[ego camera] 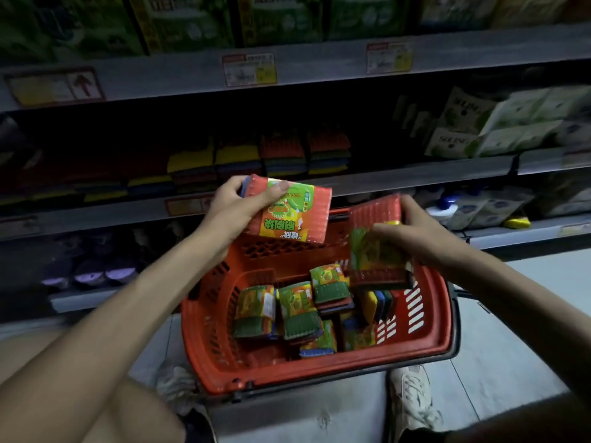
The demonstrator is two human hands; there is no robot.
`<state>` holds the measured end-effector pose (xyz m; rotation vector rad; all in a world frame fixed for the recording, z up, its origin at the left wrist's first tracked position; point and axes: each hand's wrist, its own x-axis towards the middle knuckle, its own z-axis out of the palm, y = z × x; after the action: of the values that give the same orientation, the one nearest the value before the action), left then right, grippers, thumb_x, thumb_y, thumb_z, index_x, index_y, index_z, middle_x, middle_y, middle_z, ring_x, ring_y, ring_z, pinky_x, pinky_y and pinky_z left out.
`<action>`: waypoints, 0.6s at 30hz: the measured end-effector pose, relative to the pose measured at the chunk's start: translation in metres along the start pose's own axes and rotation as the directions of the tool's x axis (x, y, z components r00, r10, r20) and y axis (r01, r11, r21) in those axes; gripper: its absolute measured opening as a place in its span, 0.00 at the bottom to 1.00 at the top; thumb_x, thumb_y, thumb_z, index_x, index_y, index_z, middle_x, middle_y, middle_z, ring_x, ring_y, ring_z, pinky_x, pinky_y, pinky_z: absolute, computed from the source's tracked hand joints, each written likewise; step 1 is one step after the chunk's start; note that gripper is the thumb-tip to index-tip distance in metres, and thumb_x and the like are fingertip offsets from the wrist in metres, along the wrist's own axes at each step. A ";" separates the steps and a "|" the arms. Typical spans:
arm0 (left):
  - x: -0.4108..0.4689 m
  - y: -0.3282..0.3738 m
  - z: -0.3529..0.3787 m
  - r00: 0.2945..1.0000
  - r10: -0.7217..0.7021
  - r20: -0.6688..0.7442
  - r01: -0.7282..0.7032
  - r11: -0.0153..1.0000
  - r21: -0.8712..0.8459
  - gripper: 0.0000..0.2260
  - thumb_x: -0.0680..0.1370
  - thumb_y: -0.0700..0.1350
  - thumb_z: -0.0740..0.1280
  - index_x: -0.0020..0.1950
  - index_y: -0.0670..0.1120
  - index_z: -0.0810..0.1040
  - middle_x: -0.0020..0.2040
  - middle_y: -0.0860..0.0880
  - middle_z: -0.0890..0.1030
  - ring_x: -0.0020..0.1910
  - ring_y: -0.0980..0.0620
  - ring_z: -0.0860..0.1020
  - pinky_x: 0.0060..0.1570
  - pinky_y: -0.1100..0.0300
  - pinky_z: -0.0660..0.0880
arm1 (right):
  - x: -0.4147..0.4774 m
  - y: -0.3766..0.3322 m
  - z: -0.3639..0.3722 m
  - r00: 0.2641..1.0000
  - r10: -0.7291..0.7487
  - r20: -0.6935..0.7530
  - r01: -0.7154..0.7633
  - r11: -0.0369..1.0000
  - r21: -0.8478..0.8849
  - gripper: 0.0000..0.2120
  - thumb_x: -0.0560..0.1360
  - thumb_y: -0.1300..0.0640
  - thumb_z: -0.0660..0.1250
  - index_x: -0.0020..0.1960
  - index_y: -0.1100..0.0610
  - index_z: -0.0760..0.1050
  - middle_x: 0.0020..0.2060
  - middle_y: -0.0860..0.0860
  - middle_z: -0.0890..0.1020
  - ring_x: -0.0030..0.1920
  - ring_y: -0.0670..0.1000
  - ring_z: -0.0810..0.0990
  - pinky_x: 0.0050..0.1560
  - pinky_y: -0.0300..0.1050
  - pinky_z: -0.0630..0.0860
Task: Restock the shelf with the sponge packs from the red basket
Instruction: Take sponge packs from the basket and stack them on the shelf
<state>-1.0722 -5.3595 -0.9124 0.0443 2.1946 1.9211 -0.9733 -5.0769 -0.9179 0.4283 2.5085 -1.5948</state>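
We counted one red basket (428, 318) and two hands: the left hand (233, 206) held the first sponge pack (294, 212), and the right hand (415, 228) held the second sponge pack (377, 251). About six loose packs (300, 311) lay inside the basket, too jumbled for a sure count. We also counted three price labels (249, 69) on the upper shelf rail (319, 63) and two pale shoes (412, 398) on the floor (511, 362).

A shop aisle is shown: long grey shelves (319, 63) are fronted with printed price labels (249, 69). Identical goods are stacked in rows, sponge packs (238, 161) in the middle and tissue packs (524, 119) at the far right, and a red shopping basket (435, 314) is set near
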 end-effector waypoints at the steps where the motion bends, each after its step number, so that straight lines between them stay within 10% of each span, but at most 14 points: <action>1: -0.005 0.004 0.000 0.999 0.041 0.016 -0.040 0.998 -0.046 0.33 0.59 0.62 0.81 0.58 0.50 0.79 0.51 0.48 0.87 0.47 0.47 0.86 0.52 0.48 0.83 | -0.004 -0.005 -0.003 1.000 0.008 -0.016 -0.007 0.997 0.080 0.23 0.75 0.52 0.74 0.65 0.50 0.67 0.54 0.55 0.82 0.50 0.56 0.86 0.52 0.56 0.84; 5: -0.022 0.011 0.017 0.970 0.218 0.106 -0.206 0.972 -0.109 0.25 0.64 0.57 0.79 0.59 0.57 0.77 0.50 0.53 0.83 0.50 0.54 0.82 0.52 0.54 0.80 | -0.011 -0.018 -0.008 0.985 -0.003 -0.172 0.056 0.949 0.309 0.25 0.74 0.55 0.75 0.66 0.51 0.67 0.56 0.56 0.82 0.47 0.55 0.87 0.42 0.47 0.85; 9: -0.039 0.009 0.031 0.931 0.317 0.184 -0.313 0.948 -0.048 0.30 0.66 0.54 0.80 0.65 0.54 0.72 0.57 0.46 0.82 0.54 0.50 0.83 0.50 0.54 0.82 | -0.012 -0.019 0.014 0.888 -0.070 -0.454 0.156 0.976 0.154 0.31 0.67 0.43 0.76 0.66 0.40 0.66 0.61 0.54 0.76 0.53 0.54 0.82 0.53 0.54 0.83; 18: -0.061 0.005 0.062 0.924 0.333 0.186 -0.320 0.942 -0.099 0.34 0.62 0.42 0.82 0.65 0.45 0.72 0.56 0.50 0.84 0.55 0.52 0.84 0.50 0.61 0.80 | -0.006 -0.030 0.029 0.736 0.029 -0.677 0.242 0.922 0.302 0.27 0.75 0.58 0.74 0.66 0.42 0.65 0.60 0.52 0.65 0.48 0.46 0.77 0.47 0.41 0.77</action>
<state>-1.0020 -5.3084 -0.9063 0.6038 2.0904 2.0488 -0.9777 -5.1162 -0.9034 1.1116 2.7111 -2.3202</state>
